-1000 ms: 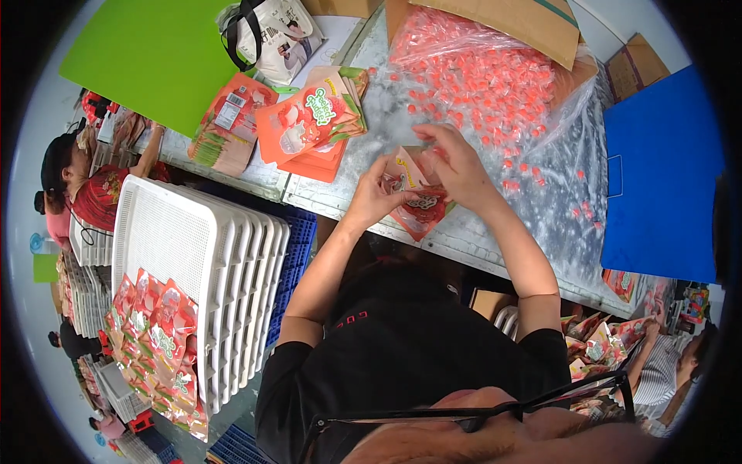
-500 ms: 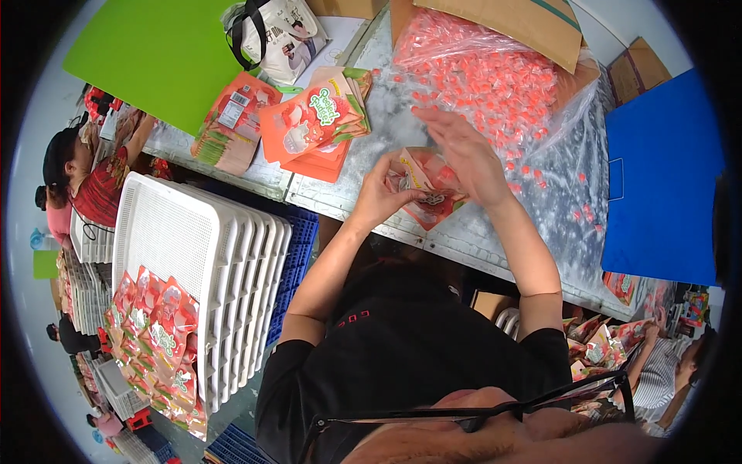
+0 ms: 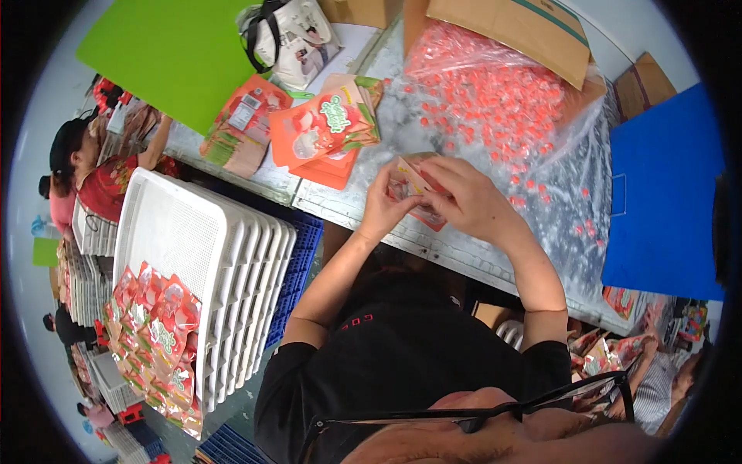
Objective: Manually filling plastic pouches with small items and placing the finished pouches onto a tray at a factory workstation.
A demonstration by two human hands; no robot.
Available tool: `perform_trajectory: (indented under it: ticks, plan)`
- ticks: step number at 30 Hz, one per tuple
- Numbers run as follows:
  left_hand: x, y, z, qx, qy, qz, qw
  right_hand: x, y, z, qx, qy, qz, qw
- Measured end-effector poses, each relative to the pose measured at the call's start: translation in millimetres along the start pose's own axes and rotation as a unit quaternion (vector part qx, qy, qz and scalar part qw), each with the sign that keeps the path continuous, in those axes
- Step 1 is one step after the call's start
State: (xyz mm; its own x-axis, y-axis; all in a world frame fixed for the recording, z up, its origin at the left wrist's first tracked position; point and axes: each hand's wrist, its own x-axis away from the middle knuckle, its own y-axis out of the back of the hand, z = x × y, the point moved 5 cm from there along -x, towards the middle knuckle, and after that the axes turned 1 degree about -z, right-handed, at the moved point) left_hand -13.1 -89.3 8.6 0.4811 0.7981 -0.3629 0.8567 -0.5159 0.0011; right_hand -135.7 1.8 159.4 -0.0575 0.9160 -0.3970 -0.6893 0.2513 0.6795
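A red and cream snack pouch (image 3: pixel 408 172) is held upright above the near edge of the metal table. My left hand (image 3: pixel 382 205) grips its left side, thumb across the front. My right hand (image 3: pixel 473 203) is closed on the pouch's right side, fingers curled over the top edge and hiding much of it. Beyond my hands, a heap of small red wrapped pieces (image 3: pixel 495 97) spills from a clear plastic liner in a tipped cardboard box (image 3: pixel 518 32). To the left lie a stack of flat red pouches (image 3: pixel 321 127) and another pile of pouches (image 3: pixel 246 124).
At my left stands a pile of white trays (image 3: pixel 174 224), filled pouches (image 3: pixel 158 340) lying on the top one. A blue panel (image 3: pixel 665 193) borders the table's right, a green board (image 3: pixel 162 54) its far left. A white bag (image 3: pixel 297 46) stands behind the pouches. Co-workers are at both sides.
My right hand, raised with fingers stretched above the pouch, has come down and closed on its right side. My left hand keeps its hold. The view has shifted slightly.
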Motion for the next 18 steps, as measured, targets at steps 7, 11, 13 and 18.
perform_trajectory:
  ticks: [7, 11, 13, 18]
  plan:
    - [3.4, -5.8, -17.4, 0.009, 0.060, 0.085, 0.995, 3.7, -42.9, -47.0, 0.092, -0.099, 0.296, 0.946]
    - [-5.5, 12.7, -6.2, 0.011, 0.136, 0.146, 0.980, -5.3, -28.4, -33.4, 0.088, -0.035, 0.206, 0.974]
    - [-5.7, 20.3, 4.8, 0.023, 0.139, 0.140, 0.980, -7.8, -21.9, -25.6, 0.038, -0.033, 0.112, 0.992]
    - [-5.3, 23.2, -4.7, 0.191, 0.118, 0.159, 0.961, 2.8, -59.2, -53.4, 0.097, 0.039, 0.267, 0.958]
